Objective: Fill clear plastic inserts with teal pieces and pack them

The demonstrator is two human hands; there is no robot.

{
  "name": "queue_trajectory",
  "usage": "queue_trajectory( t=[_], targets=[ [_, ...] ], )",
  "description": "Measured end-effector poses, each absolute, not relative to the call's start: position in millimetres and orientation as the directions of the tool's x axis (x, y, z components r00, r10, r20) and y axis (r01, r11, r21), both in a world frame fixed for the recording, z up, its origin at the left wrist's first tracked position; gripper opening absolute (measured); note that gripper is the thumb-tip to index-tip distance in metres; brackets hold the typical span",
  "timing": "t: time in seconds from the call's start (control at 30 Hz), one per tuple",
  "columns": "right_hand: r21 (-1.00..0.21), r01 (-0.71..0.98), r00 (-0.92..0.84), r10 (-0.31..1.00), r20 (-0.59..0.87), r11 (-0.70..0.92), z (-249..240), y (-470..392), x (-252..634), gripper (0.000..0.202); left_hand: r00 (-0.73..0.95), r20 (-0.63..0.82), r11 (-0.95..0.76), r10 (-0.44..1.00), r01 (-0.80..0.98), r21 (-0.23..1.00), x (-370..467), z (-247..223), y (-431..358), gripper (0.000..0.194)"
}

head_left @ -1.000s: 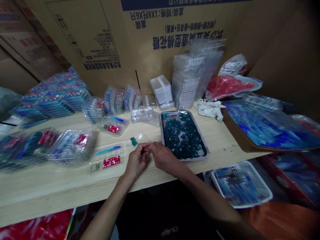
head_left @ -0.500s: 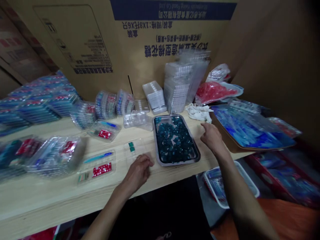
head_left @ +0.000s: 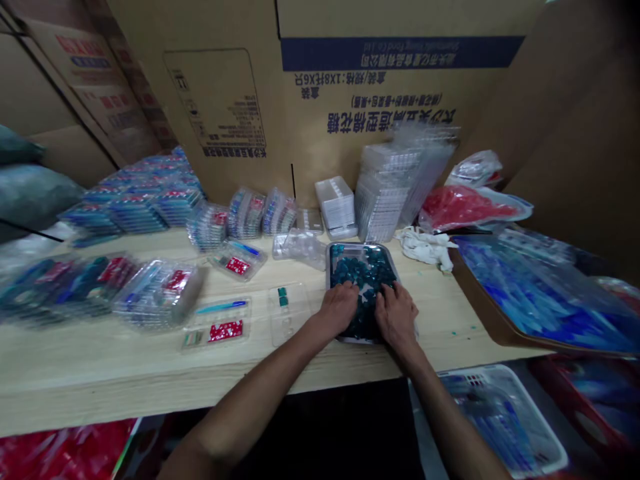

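A metal tray [head_left: 329, 267] holds many small dark teal pieces [head_left: 363, 270]. My left hand [head_left: 341, 305] is over its left side, fingers bent down among the pieces; what it grips, if anything, is hidden. On the right side of the tray my right hand [head_left: 397, 312] rests with fingers apart on the pieces. Left of the tray lies a clear plastic blister [head_left: 295, 320] with two green pieces [head_left: 283, 297] in it. Farther left sits another blister holding a blue pen [head_left: 221, 307] and a red dotted packet [head_left: 226, 331].
Stacks of filled packs [head_left: 157, 293] stand at the left, clear empty trays [head_left: 383, 190] at the back. White gloves [head_left: 425, 247] lie right of the tray, beside a carton [head_left: 480, 307] of blue items. A large cardboard box [head_left: 225, 100] rises behind.
Both hands have moved to the tray of teal pieces, the left from the clear blister, the right from the table near the gloves. The camera view has turned left.
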State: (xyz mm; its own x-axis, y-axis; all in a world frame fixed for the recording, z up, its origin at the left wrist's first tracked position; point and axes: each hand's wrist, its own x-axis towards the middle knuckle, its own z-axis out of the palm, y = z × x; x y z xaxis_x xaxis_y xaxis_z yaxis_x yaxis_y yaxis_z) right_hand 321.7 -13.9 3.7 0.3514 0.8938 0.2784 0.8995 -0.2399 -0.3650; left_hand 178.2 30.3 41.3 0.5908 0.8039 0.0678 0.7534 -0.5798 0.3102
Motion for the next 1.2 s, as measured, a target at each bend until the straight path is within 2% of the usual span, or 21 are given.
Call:
queue_trajectory(
  t=[0.1,0.2,0.3,0.37,0.47,0.53,0.6,0.63,0.7,0.83,0.93,1.07,1.13,1.2],
  targets=[
    [-0.36,0.896,0.368,0.89,0.271,-0.261,7,-11,314,0.043,0.493,0.177,-0.517,0.852,0.735,0.44,168,43,29,0.029],
    [-0.31,0.922,0.334,0.879,0.341,-0.23,14,-14,308,0.041,0.311,0.279,-0.412,0.909,0.562,0.717,143,46,32,0.027],
    [-0.294,0.952,0.182,0.923,0.34,-0.079,27,-11,302,0.039,0.116,0.155,-0.179,0.981,0.244,0.953,99,50,31,0.023],
    [-0.318,0.947,0.033,0.969,0.244,0.048,37,0,295,0.042,0.031,0.038,-0.041,0.999,0.076,0.996,65,52,26,0.032],
    [-0.291,0.942,-0.153,0.986,0.071,0.167,48,25,281,0.042,-0.108,-0.009,0.011,0.994,0.026,1.0,21,54,13,0.043],
    [-0.228,0.954,-0.204,0.979,-0.022,0.193,51,42,272,0.041,-0.133,0.003,0.014,0.991,0.133,0.991,3,53,4,0.036],
    [-0.176,0.965,-0.211,0.974,-0.08,0.195,52,54,265,0.042,-0.101,0.086,-0.049,0.991,0.324,0.945,-5,49,-3,0.022],
    [-0.162,0.968,-0.209,0.974,-0.091,0.192,52,58,263,0.043,-0.068,0.145,-0.103,0.987,0.424,0.9,-4,47,-5,0.016],
    [-0.152,0.97,-0.203,0.976,-0.076,0.19,51,60,261,0.043,0.01,0.248,-0.208,0.969,0.578,0.789,0,42,-6,0.017],
    [-0.155,0.968,-0.194,0.98,0.04,0.198,46,54,264,0.033,0.173,0.292,-0.328,0.941,0.69,0.646,13,31,3,0.022],
    [-0.239,0.942,-0.22,0.971,0.095,0.237,40,53,271,0.029,0.263,0.284,-0.386,0.922,0.683,0.621,15,24,11,0.021],
    [-0.442,0.853,-0.191,0.954,0.231,0.278,33,65,284,0.022,0.299,0.254,-0.391,0.92,0.665,0.636,11,20,9,0.02],
    [-0.581,0.754,-0.157,0.942,0.296,0.308,33,71,289,0.018,0.299,0.255,-0.393,0.919,0.668,0.631,11,23,4,0.021],
    [-0.732,0.586,-0.149,0.934,0.324,0.347,35,72,289,0.013,0.265,0.287,-0.39,0.92,0.683,0.617,15,30,0,0.021]
  ],
)
